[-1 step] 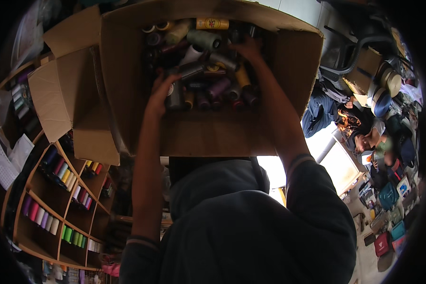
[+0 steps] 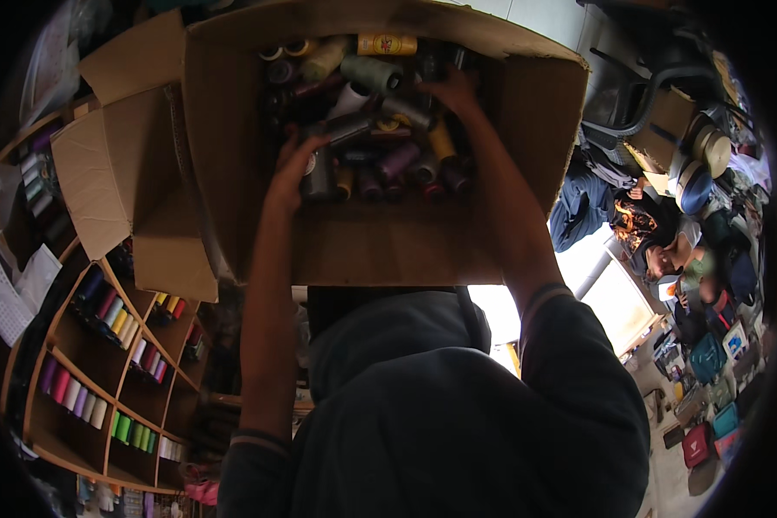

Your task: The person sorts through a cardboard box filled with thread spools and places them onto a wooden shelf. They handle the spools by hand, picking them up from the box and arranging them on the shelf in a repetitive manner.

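A cardboard box [image 2: 388, 250] with its top open lies before me, filled with a jumble of thread spools. Inside it at the left, my left hand [image 2: 293, 168] has thumb and fingers apart, against a dark grey spool [image 2: 321, 180]. Another dark grey spool [image 2: 350, 128] lies by its fingertips. Deeper in on the right, my right hand [image 2: 453, 88] is spread among the spools, its thumb pointing left; shadow hides some fingertips. A pale green spool [image 2: 371, 73], a purple spool [image 2: 399, 161] and a yellow spool [image 2: 441, 138] lie between the hands.
Empty-looking cardboard flaps of another box [image 2: 160, 190] stand at the left. Below them, a wooden shelf [image 2: 104, 432] holds rows of coloured spools. A dark chair [image 2: 639, 104], wide rolls of tape [image 2: 708, 151] and a person [image 2: 665, 242] are at the right, with bags on the floor.
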Demonstrator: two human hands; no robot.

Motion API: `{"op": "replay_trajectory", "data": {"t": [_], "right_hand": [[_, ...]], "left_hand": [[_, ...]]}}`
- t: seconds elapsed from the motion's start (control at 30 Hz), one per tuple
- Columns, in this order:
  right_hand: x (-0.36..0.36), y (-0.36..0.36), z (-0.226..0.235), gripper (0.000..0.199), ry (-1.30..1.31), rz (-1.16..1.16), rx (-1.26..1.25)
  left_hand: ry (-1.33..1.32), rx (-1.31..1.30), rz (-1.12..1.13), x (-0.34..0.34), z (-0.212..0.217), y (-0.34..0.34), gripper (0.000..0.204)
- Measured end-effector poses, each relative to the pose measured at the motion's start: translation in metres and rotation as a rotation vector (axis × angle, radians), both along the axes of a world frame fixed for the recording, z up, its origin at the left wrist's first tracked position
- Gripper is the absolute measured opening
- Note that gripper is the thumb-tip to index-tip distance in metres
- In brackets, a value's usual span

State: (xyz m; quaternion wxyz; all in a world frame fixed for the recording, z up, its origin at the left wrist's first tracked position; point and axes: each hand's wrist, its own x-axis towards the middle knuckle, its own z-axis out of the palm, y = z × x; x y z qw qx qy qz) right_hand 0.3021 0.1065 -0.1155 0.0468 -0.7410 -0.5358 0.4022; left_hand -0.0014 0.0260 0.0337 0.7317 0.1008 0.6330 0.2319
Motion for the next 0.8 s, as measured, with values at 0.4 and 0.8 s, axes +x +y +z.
{"op": "replay_trajectory", "data": {"t": [0.4, 0.8], "right_hand": [[-0.019, -0.045, 0.124, 0.075, 0.747, -0.239, -0.334], [-0.061, -0.055, 0.182, 0.063, 1.483, -0.269, -0.586]], "left_hand": [[-0.127, -0.034, 0.153, -0.014, 0.029, -0.004, 0.05], [-0.301, 0.26, 0.504, -0.023, 0.118, -0.082, 0.041]]}}
